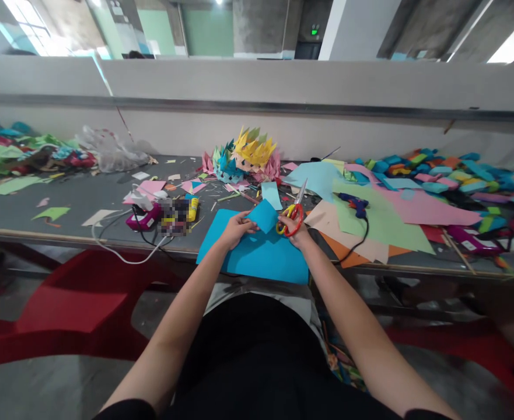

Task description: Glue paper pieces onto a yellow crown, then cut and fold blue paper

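My left hand [239, 229] pinches the left edge of a small folded piece of blue paper [264, 216]. In my right hand [294, 229] is a pair of scissors [292, 217] with red and yellow handles, its blades pointing up and away from me. The fingertips of that hand are close to the right side of the blue piece; whether they touch it I cannot tell. Beneath both hands lies a large blue sheet [257, 259], reaching over the table's front edge. A pale blue strip [271, 195] lies just beyond the folded piece.
Paper crowns [254, 151] stand at the back among scraps. To the right, a blue glue gun [353, 204] rests on coloured sheets [383, 227], its cord running to the front edge. Purple power strips [143, 217] sit on both sides. A red chair [81, 291] stands at left.
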